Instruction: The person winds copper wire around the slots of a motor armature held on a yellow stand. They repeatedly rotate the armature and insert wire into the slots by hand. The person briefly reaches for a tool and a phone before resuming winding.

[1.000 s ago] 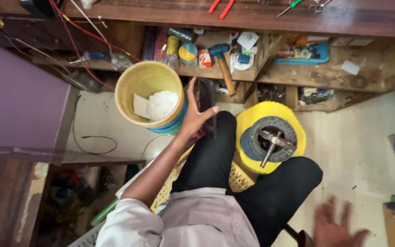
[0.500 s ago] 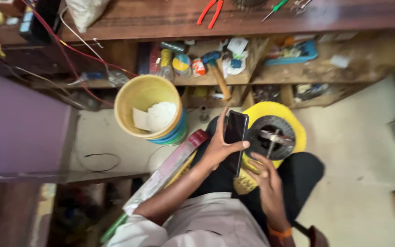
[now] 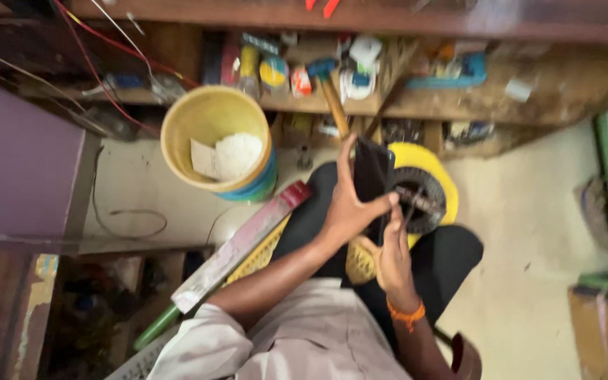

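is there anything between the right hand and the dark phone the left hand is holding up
Nothing visible. The left hand grips the dark phone above the lap, and the right hand sits just below it, fingers reaching its lower edge with no object between.

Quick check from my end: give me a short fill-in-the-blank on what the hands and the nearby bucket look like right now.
1. The left hand grips a flat dark ____.
2. The right hand touches the phone; its wrist wears an ____ band.
3. The yellow bucket on the floor holds white ____.
4. Beyond the phone, a grey motor part sits on a ____ round base.

Missing words: phone; orange; paper; yellow
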